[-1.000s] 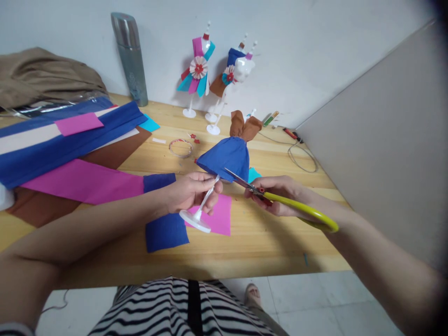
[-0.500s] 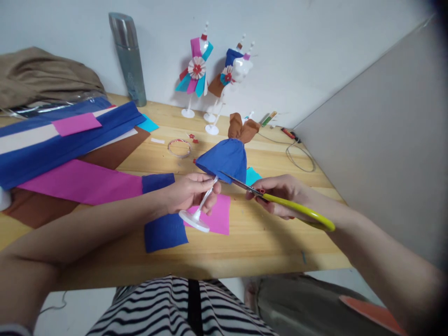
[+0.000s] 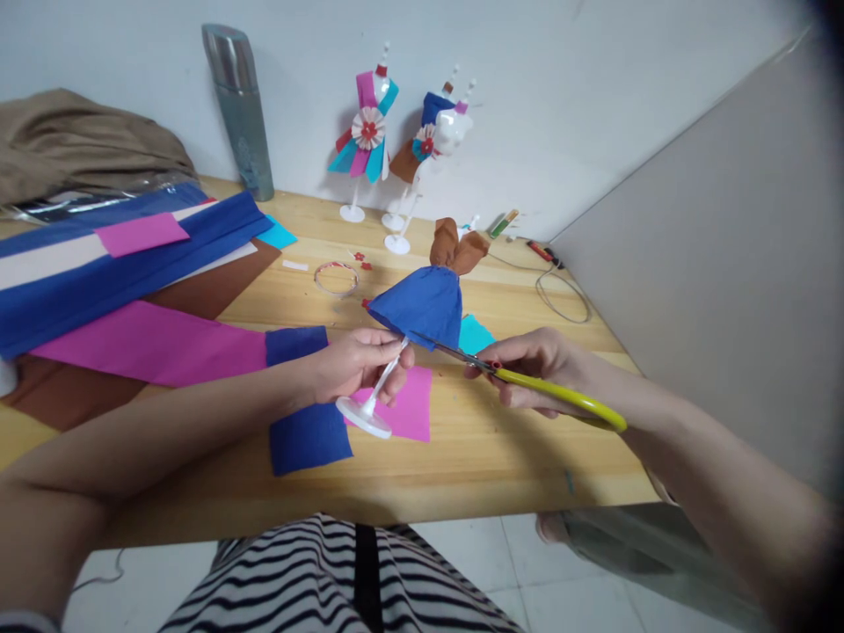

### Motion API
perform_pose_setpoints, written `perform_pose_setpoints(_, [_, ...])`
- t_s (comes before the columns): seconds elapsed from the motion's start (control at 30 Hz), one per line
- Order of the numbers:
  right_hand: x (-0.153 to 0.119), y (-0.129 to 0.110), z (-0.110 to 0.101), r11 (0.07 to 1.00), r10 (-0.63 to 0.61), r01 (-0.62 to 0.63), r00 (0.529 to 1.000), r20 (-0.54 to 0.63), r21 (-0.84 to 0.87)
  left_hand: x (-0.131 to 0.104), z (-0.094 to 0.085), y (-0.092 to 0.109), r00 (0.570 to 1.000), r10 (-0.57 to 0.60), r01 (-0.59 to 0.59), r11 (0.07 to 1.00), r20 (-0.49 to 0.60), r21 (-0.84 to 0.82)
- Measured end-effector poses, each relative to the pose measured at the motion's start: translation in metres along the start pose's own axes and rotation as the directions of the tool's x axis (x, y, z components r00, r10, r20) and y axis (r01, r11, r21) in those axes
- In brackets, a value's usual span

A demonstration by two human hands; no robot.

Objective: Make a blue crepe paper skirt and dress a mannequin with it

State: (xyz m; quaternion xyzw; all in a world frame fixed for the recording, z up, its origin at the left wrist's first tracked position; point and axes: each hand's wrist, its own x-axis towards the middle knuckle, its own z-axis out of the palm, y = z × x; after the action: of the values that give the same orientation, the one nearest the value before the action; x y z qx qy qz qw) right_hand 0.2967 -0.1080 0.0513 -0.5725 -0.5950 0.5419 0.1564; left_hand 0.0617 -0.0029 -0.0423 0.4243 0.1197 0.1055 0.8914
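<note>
My left hand is closed around the white stem of a small mannequin stand, just under its skirt, and holds it tilted over the table. The stand wears a blue crepe-paper skirt and a brown paper top with two flared pieces. In my right hand are yellow-handled scissors, their blades at the skirt's lower hem. Whether the blades are fully closed is hard to see. A pink paper square and a blue paper piece lie beneath my left hand.
Dressed mannequin stands stand by the wall. A grey-green flask is at the back left, near layered paper strips. A clear ring of tape, a turquoise paper scrap and a cable lie on the table.
The scissors have shifted slightly along the skirt's hem, and the view has moved a little. At the lower right, a person's dark clothing has moved away, baring floor tiles.
</note>
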Motion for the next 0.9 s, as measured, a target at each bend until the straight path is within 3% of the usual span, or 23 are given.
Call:
perform_pose_setpoints(0.13, [-0.0022,0.0016,-0.0009,1.000,-0.006,0.006,1.000,0.019,-0.009,0.0005,0.0000,-0.0012,1.000,0.011,-0.011,1.000,0.002,0.010])
perform_pose_setpoints(0.4, [-0.0040,0.0002,-0.0019,0.989,-0.127,0.134,0.986,0.107,-0.059,0.0000,0.0020,-0.0013,1.000,0.002,-0.002,1.000,-0.004,0.007])
perform_pose_setpoints(0.9, [-0.0026,0.0043,-0.0034,0.993,-0.108,0.112,0.984,0.140,-0.022,0.0008,0.0003,-0.0085,1.000,-0.001,0.003,0.998,-0.021,0.058])
